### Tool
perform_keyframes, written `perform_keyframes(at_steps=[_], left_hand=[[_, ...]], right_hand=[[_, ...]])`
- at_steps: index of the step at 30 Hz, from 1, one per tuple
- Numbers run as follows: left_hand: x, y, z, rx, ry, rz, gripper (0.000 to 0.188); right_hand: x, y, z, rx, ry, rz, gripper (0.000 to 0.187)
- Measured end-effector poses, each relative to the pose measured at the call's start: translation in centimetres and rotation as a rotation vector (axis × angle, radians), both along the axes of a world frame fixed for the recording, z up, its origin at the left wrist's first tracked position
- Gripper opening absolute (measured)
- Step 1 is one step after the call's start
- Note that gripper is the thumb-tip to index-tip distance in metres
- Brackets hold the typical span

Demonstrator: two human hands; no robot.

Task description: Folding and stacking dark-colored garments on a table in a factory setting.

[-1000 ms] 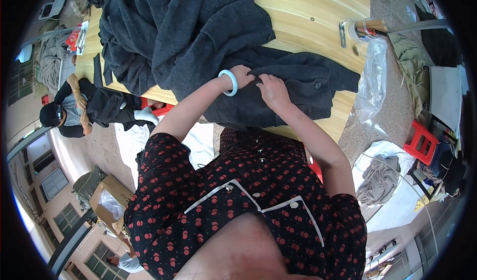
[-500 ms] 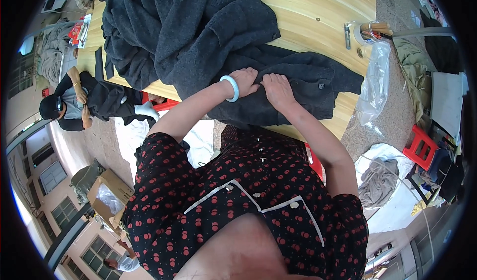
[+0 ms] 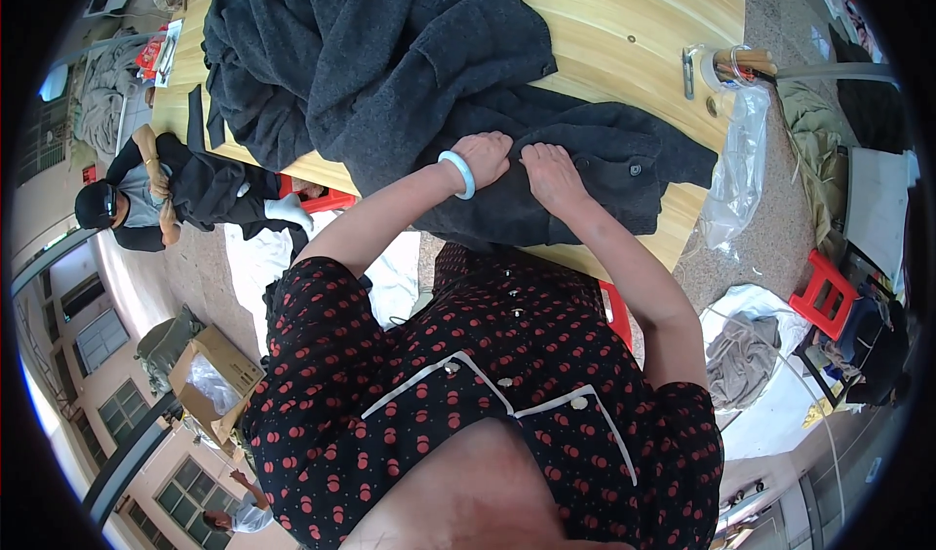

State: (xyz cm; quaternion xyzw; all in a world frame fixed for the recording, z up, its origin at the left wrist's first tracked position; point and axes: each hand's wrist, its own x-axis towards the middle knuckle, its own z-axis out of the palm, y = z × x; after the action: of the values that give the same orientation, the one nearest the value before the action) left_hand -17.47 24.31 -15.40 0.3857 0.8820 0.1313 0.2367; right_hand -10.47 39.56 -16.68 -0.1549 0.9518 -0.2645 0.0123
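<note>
"Head view: what are the fingers doing?"
"Left hand (image 3: 483, 157) and right hand (image 3: 554, 176) rest on the dark garment (image 3: 517, 204), fingers bent; whether they pinch it, I can't tell. The gap between the 2 hands has just widened slightly, baring more cloth."
"And the garment?"
"Centre frame, fuzzy knit with a round button (image 3: 636, 170), on a smooth wood-grain table (image 3: 663, 14). Rumpled heap (image 3: 380, 53), upper left; crinkled clear plastic (image 3: 736, 179), right."

The left hand (image 3: 485, 159) and right hand (image 3: 555, 179) have moved — slightly farther apart.
</note>
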Motion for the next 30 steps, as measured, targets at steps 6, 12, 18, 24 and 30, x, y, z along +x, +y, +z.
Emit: perform_keyframes(at_steps=[6,12,18,24,30], left_hand=[[-0.7,0.3,2.0,0.089,-0.137,-0.061,0.019],[-1.7,0.5,4.5,0.291,-0.593,-0.009,0.018],[-2.7,-0.3,4.8,0.119,-0.641,-0.085,0.025],[-5.4,-4.0,4.4,0.097,-0.83,0.192,0.027],[-5.6,-2.9,1.5,-0.094,-0.656,0.193,0.022]], right_hand=[[0.4,1.0,0.3,-0.117,-0.092,0.01,0.01],[-0.4,2.6,5.2,-0.562,-0.151,-0.208,0.035],[-0.3,6.3,8.2,-0.423,-0.815,0.025,0.023],[-0.3,11.8,10.5,-0.73,-0.867,-0.223,0.022],[-0.2,7.6,5.4,-0.079,-0.074,-0.143,0.028]])
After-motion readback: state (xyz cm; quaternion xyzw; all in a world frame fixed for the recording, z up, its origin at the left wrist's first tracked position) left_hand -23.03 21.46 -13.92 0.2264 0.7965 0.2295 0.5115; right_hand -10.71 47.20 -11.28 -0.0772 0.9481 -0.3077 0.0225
